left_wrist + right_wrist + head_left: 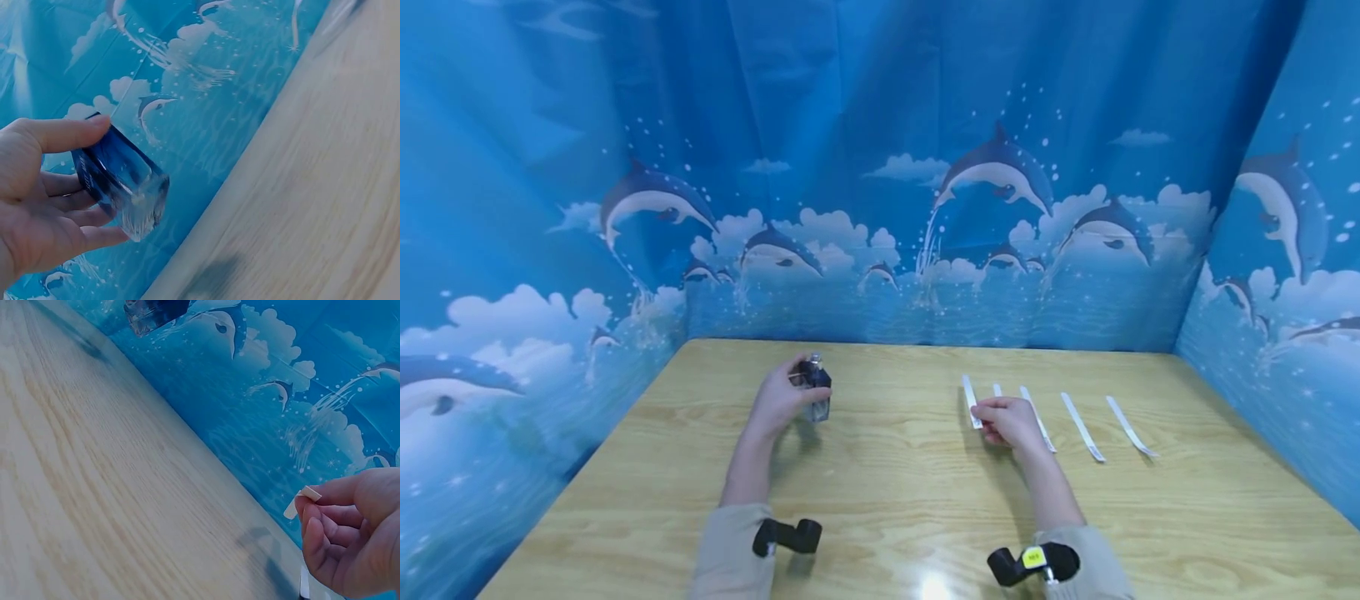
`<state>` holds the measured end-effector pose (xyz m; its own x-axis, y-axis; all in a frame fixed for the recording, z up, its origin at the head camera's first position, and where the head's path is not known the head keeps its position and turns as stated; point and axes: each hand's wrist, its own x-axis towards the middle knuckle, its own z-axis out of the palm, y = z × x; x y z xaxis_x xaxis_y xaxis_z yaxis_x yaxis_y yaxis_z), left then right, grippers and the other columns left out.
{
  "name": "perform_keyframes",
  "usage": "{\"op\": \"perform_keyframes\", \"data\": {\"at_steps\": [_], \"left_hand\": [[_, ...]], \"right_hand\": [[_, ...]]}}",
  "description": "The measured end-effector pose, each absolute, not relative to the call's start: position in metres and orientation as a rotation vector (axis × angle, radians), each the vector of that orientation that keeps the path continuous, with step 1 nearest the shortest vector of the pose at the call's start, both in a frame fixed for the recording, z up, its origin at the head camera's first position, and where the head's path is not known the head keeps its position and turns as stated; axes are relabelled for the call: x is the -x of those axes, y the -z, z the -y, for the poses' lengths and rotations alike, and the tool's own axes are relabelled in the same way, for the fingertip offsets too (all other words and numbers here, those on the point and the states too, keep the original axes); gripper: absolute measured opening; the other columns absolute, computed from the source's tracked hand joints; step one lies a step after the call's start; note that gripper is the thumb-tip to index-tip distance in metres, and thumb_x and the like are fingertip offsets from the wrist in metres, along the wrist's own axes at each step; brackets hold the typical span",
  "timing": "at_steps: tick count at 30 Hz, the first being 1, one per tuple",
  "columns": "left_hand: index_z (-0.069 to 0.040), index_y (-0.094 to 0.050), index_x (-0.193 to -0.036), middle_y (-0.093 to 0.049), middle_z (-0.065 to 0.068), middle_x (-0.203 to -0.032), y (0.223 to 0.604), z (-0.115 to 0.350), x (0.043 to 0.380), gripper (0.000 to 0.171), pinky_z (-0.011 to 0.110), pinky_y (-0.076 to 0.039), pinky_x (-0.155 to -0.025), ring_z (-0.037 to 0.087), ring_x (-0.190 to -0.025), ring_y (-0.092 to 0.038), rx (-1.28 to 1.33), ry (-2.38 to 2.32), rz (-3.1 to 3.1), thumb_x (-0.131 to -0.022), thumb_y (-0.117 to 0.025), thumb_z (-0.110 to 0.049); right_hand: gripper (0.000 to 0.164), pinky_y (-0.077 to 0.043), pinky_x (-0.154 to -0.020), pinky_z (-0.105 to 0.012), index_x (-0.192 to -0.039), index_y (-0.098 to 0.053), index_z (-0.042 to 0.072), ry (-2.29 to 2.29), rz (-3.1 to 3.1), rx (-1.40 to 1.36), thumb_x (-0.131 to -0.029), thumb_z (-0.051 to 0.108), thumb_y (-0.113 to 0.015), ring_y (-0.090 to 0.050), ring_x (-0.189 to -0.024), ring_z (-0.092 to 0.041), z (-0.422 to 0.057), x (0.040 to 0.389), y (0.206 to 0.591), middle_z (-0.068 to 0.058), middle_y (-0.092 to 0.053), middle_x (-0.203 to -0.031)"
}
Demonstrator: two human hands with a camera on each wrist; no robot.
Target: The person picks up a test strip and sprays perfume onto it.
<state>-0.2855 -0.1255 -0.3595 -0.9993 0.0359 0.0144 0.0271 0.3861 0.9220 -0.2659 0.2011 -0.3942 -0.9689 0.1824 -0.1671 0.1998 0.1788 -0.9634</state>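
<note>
My left hand (777,402) grips a dark blue and clear glass perfume bottle (820,408), held upright above the left part of the table, its shiny nozzle at the top. In the left wrist view the bottle (128,169) sits between thumb and fingers, with its thick clear base showing. My right hand (1013,423) pinches one end of a white paper strip (969,392) between thumb and fingers. The strip (291,509) shows only its short ends in the right wrist view. Another strip (997,389) lies partly hidden behind the right hand.
Further white strips lie spaced out on the wooden table (880,492): one strip (1033,408) just beyond the right hand, a second strip (1082,427) and a third strip (1127,425) farther right. A blue dolphin-print curtain (850,167) stands behind the table and at both sides.
</note>
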Motion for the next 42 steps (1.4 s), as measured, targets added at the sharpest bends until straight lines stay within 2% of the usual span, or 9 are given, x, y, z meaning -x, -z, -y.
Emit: {"op": "perform_keyframes", "data": {"at_steps": [3, 10, 18, 25, 42], "left_hand": [[-0.002, -0.024, -0.146, -0.034, 0.022, -0.142, 0.360, 0.126, 0.286, 0.086, 0.048, -0.032, -0.103, 0.037, -0.127, -0.037, -0.058, -1.755, -2.595, -0.078, -0.075, -0.015], [-0.001, -0.033, -0.142, -0.039, 0.022, -0.139, 0.368, 0.131, 0.284, 0.079, 0.048, -0.030, -0.104, 0.038, -0.127, -0.036, -0.022, -1.763, -2.595, -0.076, -0.076, -0.012], [0.003, -0.031, -0.141, -0.040, 0.025, -0.137, 0.374, 0.135, 0.282, 0.080, 0.049, -0.032, -0.102, 0.040, -0.124, -0.039, 0.001, -1.715, -2.599, -0.076, -0.075, -0.012], [0.005, -0.031, -0.140, -0.041, 0.026, -0.135, 0.374, 0.136, 0.286, 0.077, 0.048, -0.034, -0.101, 0.040, -0.122, -0.041, -0.025, -1.632, -2.632, -0.077, -0.074, -0.012], [0.004, -0.032, -0.139, -0.043, 0.026, -0.132, 0.378, 0.138, 0.288, 0.076, 0.049, -0.038, -0.098, 0.039, -0.118, -0.045, -0.057, -1.563, -2.659, -0.076, -0.073, -0.005]], "right_hand": [[0.027, -0.043, -0.044, -0.015, -0.106, -0.057, -0.014, 1.970, -2.418, -0.394, -0.086, 0.003, -0.061, -0.050, -0.049, -0.004, -0.201, 0.267, 0.396, 0.000, -0.055, -0.059], [0.021, -0.042, -0.043, -0.016, -0.099, -0.061, -0.015, 1.865, -2.527, -0.393, -0.085, 0.000, -0.060, -0.048, -0.046, -0.005, -0.203, 0.267, 0.405, -0.002, -0.054, -0.056], [0.023, -0.048, -0.044, -0.020, -0.099, -0.060, -0.017, 1.763, -2.568, -0.343, -0.083, -0.003, -0.058, -0.052, -0.048, -0.007, -0.201, 0.262, 0.408, -0.005, -0.056, -0.058], [0.020, -0.050, -0.043, -0.024, -0.096, -0.061, -0.015, 1.696, -2.611, -0.376, -0.082, -0.001, -0.058, -0.053, -0.045, -0.008, -0.197, 0.262, 0.410, -0.006, -0.057, -0.058], [0.018, -0.051, -0.046, -0.023, -0.093, -0.060, -0.014, 1.650, -2.625, -0.382, -0.078, -0.005, -0.054, -0.052, -0.045, -0.008, -0.191, 0.266, 0.413, -0.007, -0.054, -0.058]]}}
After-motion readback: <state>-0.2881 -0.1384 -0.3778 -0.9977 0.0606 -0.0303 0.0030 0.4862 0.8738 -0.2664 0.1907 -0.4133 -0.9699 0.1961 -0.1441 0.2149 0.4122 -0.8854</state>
